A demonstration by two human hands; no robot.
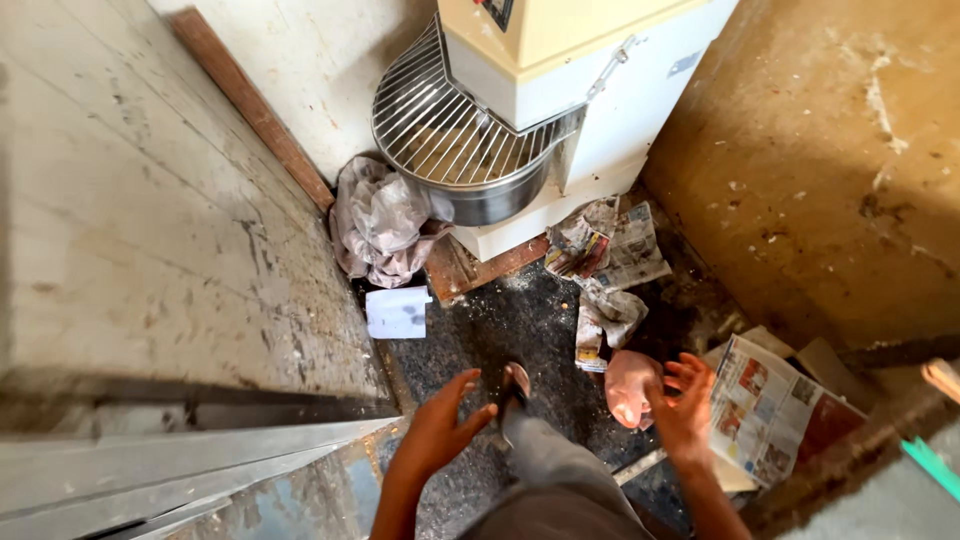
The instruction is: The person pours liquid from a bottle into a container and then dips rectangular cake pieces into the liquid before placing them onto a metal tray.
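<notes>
Below the head camera, both hands are hanging open and empty: left hand (pixel 440 425) over the dark floor (pixel 520 320), right hand (pixel 685 405) nearest the newspaper (pixel 765 405). Watching footing around scattered paper seems wise near the dough mixer (pixel 520 110).

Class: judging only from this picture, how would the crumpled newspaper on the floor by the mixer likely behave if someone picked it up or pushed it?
The crumpled newspaper is thin and creased, so it probably feels light and floppy. It lies loose on the dark floor, so a push would likely slide or scrunch it. It looks worn, so it may tear.
</notes>
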